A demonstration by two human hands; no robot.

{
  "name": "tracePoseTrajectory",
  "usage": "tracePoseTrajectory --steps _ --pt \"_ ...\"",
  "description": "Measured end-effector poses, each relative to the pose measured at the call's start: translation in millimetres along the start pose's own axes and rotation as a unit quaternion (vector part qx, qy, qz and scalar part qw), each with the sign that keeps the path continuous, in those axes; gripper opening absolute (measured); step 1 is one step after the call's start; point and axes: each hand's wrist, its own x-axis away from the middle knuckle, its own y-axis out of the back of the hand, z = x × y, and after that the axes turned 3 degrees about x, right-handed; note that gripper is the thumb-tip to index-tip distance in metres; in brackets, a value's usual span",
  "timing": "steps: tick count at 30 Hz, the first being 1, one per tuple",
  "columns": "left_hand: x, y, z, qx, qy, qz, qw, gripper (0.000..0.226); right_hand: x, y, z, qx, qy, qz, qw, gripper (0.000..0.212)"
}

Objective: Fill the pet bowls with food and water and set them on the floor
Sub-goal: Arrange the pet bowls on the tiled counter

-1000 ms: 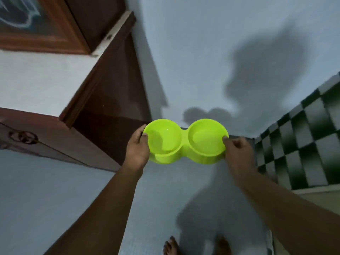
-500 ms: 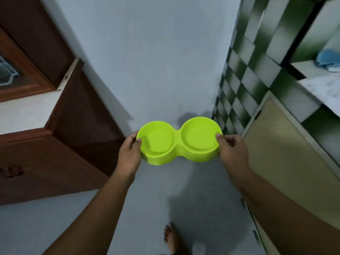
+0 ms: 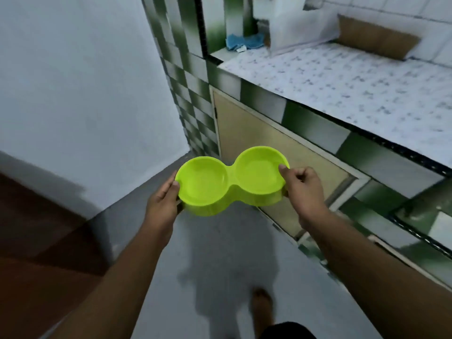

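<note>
The green double pet bowl (image 3: 232, 178) hangs above the floor (image 3: 220, 253), empty, beside the table (image 3: 342, 77). The left hand (image 3: 162, 204) and right hand (image 3: 302, 189) each pinch an end rim. It looks light, stiff, smooth plastic; those rims seem the surest hold.

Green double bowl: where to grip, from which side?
Its two outer end rims, one hand from each side, thumbs on top, as the left hand and right hand hold the double bowl. Wide, narrow-waisted shape: end grips should keep both cups level.
</note>
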Motion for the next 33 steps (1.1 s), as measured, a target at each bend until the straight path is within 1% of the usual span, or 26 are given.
tracePoseTrajectory --steps 2,3,5,7,9,11,15,18,20,22,23,27,28,31,33 --pt "22.8 -10.3 4.4 -0.013 0.013 0.036 0.999 0.039 30.2 28.0 -12.3 -0.001 -0.008 -0.039 0.999 0.033" --pt "34.4 -16.5 6.1 -0.015 0.021 0.043 0.999 0.038 43.8 41.1 -17.6 -0.001 -0.01 -0.055 0.998 0.033" --pt "56.9 -31.0 8.6 -0.024 0.041 0.059 0.997 0.03 66.0 67.9 -25.9 -0.002 -0.016 -0.095 0.995 0.034" --pt "79.1 -48.2 13.4 -0.046 0.048 0.102 0.993 0.028 84.3 98.9 -33.8 -0.01 -0.022 -0.122 0.992 0.035" --pt "99.9 -67.4 22.0 -0.072 0.052 0.143 0.986 0.031 101.3 134.6 -45.7 -0.004 -0.03 -0.149 0.988 0.035" --pt "123.1 -91.4 29.4 -0.087 0.062 0.178 0.978 0.032 116.8 172.6 -57.5 -0.014 -0.03 -0.182 0.983 0.032" --pt "165.1 -153.0 44.5 -0.109 0.073 0.248 0.96 0.025 137.2 251.9 -74.4 -0.021 -0.038 -0.249 0.968 0.024" --pt "194.6 -204.0 60.3 -0.121 0.083 0.279 0.949 0.02 144.2 316.0 -89.2 -0.013 -0.03 -0.289 0.957 0.019" --pt "217.0 -241.6 68.8 -0.133 0.085 0.298 0.942 0.015 144.1 358.3 -98.8 -0.014 -0.036 -0.302 0.952 0.018" --pt "243.7 -285.8 85.0 -0.137 0.081 0.298 0.941 0.007 139.3 408.1 -110.7 -0.009 -0.043 -0.313 0.949 0.02" --pt "249.8 -297.2 87.5 -0.134 0.079 0.298 0.942 0.006 135.4 418.7 -112.5 -0.002 -0.039 -0.317 0.948 0.021" --pt "299.9 -367.7 126.5 -0.134 0.086 0.308 0.938 0.005 125.3 507.8 -131.8 0.04 -0.052 -0.321 0.945 0.024" --pt "309.3 -385.1 134.2 -0.13 0.088 0.313 0.937 0.005 120.2 528.6 -134.8 0.051 -0.052 -0.323 0.943 0.027" --pt "328.7 -432.6 146.5 -0.127 0.089 0.318 0.935 0.005 98.9 578.3 -142.7 0.071 -0.057 -0.324 0.942 0.049" --pt "336.2 -457.2 155.2 -0.129 0.102 0.317 0.934 0.008 82.7 600.8 -145.6 0.091 -0.055 -0.321 0.941 0.056"
